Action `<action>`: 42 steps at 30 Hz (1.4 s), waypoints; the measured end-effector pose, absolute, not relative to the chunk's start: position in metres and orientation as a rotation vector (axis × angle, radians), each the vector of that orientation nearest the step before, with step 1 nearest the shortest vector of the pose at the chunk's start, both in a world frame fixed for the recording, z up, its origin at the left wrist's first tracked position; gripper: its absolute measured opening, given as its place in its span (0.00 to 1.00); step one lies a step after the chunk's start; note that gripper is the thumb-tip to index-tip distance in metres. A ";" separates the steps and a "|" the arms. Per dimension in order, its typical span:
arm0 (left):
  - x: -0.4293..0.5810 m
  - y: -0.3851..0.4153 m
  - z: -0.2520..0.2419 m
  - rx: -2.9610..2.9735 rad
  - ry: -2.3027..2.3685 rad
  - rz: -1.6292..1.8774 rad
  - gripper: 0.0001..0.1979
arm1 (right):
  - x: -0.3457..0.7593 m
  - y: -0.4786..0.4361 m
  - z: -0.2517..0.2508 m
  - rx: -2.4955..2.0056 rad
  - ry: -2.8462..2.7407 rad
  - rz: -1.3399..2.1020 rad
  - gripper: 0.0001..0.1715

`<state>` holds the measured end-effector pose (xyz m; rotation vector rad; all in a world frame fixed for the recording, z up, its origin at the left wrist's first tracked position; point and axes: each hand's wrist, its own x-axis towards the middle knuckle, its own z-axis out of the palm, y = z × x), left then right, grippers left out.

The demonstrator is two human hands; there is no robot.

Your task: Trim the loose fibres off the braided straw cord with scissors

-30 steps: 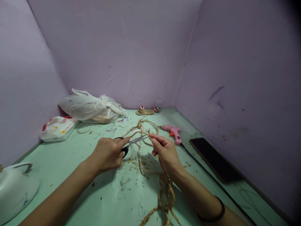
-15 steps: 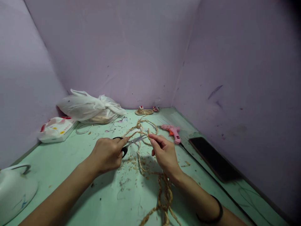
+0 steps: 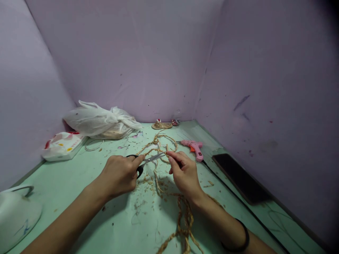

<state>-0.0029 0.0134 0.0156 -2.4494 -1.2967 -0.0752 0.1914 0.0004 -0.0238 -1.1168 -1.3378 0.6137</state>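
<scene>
My left hand (image 3: 120,173) grips black-handled scissors (image 3: 148,161), blades pointing right toward the rope. My right hand (image 3: 184,173) pinches a strand of tan jute rope (image 3: 182,215) just beyond the blade tips. The rope loops on the pale green table (image 3: 79,183) ahead of my hands and trails back under my right wrist toward the near edge. Rope fibres and scraps are scattered beneath the hands.
A pink glue gun (image 3: 194,147) with a black cord lies right of the rope. A dark phone (image 3: 239,178) sits by the right wall. White plastic bags (image 3: 99,121), a red-and-white packet (image 3: 62,145), a small woven disc (image 3: 161,125) and a white lid (image 3: 16,215) lie around.
Both hands have shifted slightly left with the scissors and rope; the scissors stay at the strand. Otherwise nothing visibly moved.
</scene>
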 end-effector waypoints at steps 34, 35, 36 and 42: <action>-0.002 0.010 0.021 -2.521 -1.318 -0.133 0.28 | 0.190 -0.004 -0.030 -1.024 -1.450 0.451 0.17; -0.002 0.010 0.020 -2.513 -1.318 -0.134 0.28 | 0.190 -0.004 -0.030 -1.019 -1.455 0.444 0.17; -0.001 0.010 0.020 -2.509 -1.316 -0.132 0.28 | 0.190 -0.004 -0.030 -1.016 -1.463 0.433 0.17; 0.000 0.009 0.021 -2.497 -1.341 -0.100 0.28 | 0.192 -0.002 -0.034 -0.978 -1.582 0.282 0.17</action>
